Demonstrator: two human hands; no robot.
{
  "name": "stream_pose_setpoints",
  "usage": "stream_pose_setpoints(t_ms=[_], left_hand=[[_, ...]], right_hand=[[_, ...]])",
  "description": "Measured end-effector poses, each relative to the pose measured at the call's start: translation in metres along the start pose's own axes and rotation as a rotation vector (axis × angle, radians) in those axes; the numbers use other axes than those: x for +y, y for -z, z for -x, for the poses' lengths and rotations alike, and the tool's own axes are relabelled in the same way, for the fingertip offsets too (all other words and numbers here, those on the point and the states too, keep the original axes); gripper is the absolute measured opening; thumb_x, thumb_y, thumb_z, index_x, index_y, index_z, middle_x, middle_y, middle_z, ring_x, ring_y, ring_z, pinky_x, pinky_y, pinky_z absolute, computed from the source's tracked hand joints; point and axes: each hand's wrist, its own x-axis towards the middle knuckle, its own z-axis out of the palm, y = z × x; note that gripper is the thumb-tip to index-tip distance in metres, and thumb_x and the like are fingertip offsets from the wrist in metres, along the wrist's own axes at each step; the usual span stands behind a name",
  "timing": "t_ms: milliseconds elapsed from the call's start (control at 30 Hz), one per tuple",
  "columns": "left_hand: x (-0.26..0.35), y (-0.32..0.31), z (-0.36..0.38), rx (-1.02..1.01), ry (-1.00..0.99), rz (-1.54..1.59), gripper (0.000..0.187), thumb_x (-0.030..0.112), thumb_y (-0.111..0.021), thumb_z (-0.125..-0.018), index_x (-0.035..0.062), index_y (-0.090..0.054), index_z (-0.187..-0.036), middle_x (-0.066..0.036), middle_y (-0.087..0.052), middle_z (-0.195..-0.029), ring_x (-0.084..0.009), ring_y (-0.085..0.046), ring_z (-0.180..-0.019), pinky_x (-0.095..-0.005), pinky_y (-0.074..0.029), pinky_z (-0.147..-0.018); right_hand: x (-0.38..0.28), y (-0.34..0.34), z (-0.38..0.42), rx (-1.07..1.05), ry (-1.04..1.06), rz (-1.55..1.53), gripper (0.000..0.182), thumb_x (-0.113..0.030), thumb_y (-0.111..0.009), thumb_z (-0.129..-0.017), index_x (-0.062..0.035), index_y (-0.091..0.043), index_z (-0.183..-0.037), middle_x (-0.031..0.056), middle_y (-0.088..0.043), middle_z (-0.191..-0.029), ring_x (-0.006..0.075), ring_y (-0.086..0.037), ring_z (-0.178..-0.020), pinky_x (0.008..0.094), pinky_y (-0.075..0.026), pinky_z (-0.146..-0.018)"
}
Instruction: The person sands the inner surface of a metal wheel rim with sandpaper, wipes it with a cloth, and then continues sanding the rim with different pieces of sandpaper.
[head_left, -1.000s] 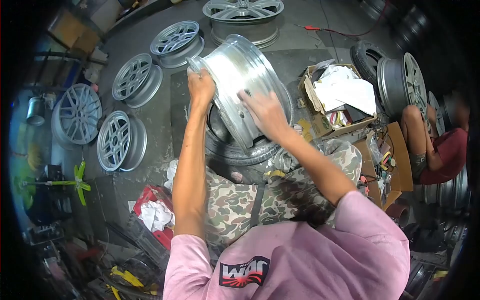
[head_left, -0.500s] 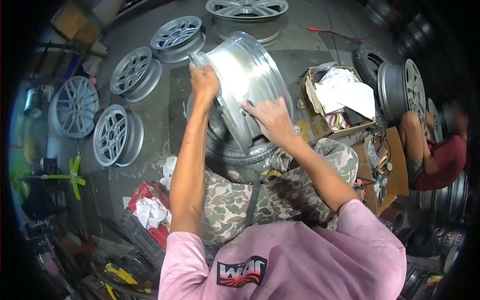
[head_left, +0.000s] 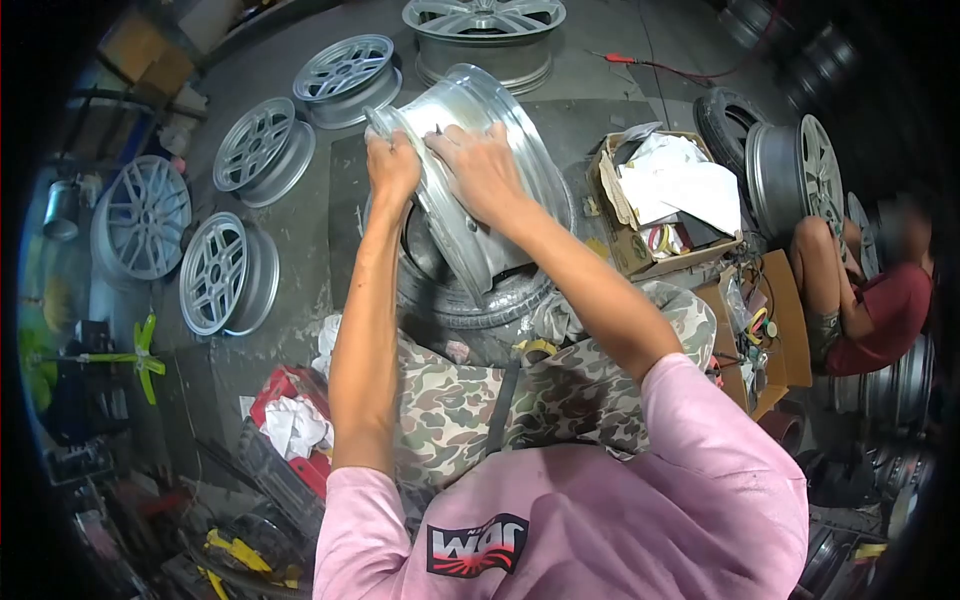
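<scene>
A shiny silver wheel rim (head_left: 510,130) stands tilted on a black tire (head_left: 480,312) in front of me. My left hand (head_left: 392,168) is closed round the rim's upper left edge. On the rim's outer barrel surface, near that edge, lies my right hand (head_left: 478,170), its fingers bent and pressed together around something small and dark that I cannot make out. The underside of the rim and my left fingertips are hidden.
Several silver wheels (head_left: 215,273) stand on the floor at the left and top. Right of the tire are a carton with white paper (head_left: 640,250) and an open carton with tape rolls (head_left: 790,330). A seated person (head_left: 885,320) is at the far right.
My right hand has moved up and left along the rim's barrel, closer to my left hand. My left hand keeps its hold on the edge. The whole view has shifted slightly.
</scene>
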Motion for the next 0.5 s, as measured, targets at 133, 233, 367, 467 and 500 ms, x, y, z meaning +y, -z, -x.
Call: stream_pose_setpoints(t_ms=[133, 233, 367, 467, 500], left_hand=[[0.004, -0.003, 0.005, 0.024, -0.004, 0.009, 0.064, 0.025, -0.05, -0.101, -0.019, -0.037, -0.146, -0.041, -0.053, -0.14, -0.0495, -0.053, -0.133, -0.0467, -0.04, -0.114], [0.002, -0.015, 0.01, 0.052, -0.018, -0.042, 0.067, 0.025, -0.049, -0.101, -0.0206, -0.032, -0.148, -0.043, -0.05, -0.142, -0.0501, -0.051, -0.136, -0.046, -0.038, -0.116], [0.007, -0.002, 0.006, 0.015, -0.012, -0.047, 0.07, 0.027, -0.048, -0.102, -0.0211, -0.029, -0.149, -0.043, -0.048, -0.144, -0.0506, -0.048, -0.138, -0.0459, -0.036, -0.118], [0.003, -0.002, 0.006, 0.03, -0.02, -0.057, 0.07, 0.027, -0.048, -0.102, -0.0212, -0.03, -0.149, -0.043, -0.048, -0.143, -0.0509, -0.049, -0.137, -0.0461, -0.037, -0.117], [0.005, -0.004, 0.008, 0.053, -0.031, -0.051, 0.069, 0.027, -0.048, -0.102, -0.0215, -0.03, -0.148, -0.043, -0.049, -0.142, -0.0515, -0.049, -0.136, -0.0464, -0.038, -0.116]], right_hand=[[-0.01, 0.018, 0.067, 0.051, -0.035, -0.032, 0.045, -0.006, -0.067, -0.083, -0.0115, -0.069, -0.128, 0.0059, -0.065, -0.092, 0.0272, -0.065, -0.088, 0.044, -0.04, -0.085], [-0.006, 0.022, 0.077, 0.013, -0.085, -0.016, 0.045, -0.006, -0.065, -0.085, -0.0124, -0.068, -0.13, 0.0053, -0.061, -0.085, 0.0265, -0.062, -0.082, 0.0435, -0.038, -0.077], [-0.004, -0.002, 0.004, 0.041, -0.072, 0.063, 0.046, -0.008, -0.065, -0.086, -0.0118, -0.067, -0.132, 0.0045, -0.058, -0.082, 0.024, -0.06, -0.078, 0.0417, -0.036, -0.076], [-0.01, 0.013, 0.033, 0.014, -0.027, -0.068, 0.042, -0.007, -0.064, -0.087, -0.0107, -0.068, -0.129, 0.006, -0.059, -0.083, 0.0253, -0.061, -0.079, 0.042, -0.036, -0.076], [-0.009, 0.03, 0.065, -0.077, -0.016, -0.107, 0.039, -0.005, -0.063, -0.087, -0.0104, -0.069, -0.126, 0.0074, -0.061, -0.085, 0.0277, -0.062, -0.081, 0.0429, -0.036, -0.077]])
